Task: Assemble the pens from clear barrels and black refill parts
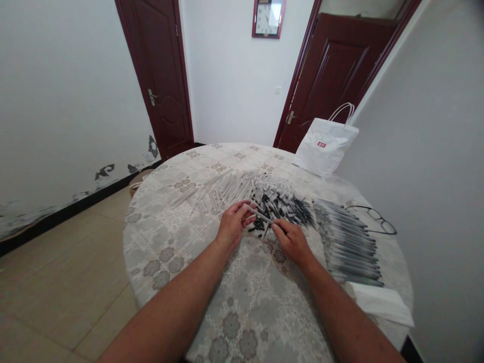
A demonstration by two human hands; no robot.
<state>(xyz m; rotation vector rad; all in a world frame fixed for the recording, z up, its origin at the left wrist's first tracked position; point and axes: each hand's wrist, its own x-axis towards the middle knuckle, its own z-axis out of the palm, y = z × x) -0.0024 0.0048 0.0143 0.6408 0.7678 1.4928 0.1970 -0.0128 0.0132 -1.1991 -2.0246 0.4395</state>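
Over the middle of the table, a slim pen (260, 215) stretches between my two hands. My left hand (235, 220) pinches its pale upper-left end between thumb and fingers. At the darker lower-right end, my right hand (289, 239) has its fingers closed round it. A thin dark piece also sticks out below the right hand; I cannot tell if it is held. Just beyond the hands lies a pile of black pen refills (300, 209) with white parts. Small black caps (258, 224) are scattered under the pen. Clear pen barrels (227, 191) fan out behind my left hand.
Rows of assembled grey pens (351, 244) lie at the right, beside eyeglasses (381, 222). A white paper bag (327, 146) stands at the back right edge. White packaging (380, 302) sits at the front right. A patterned cloth (166, 267) covers the round table.
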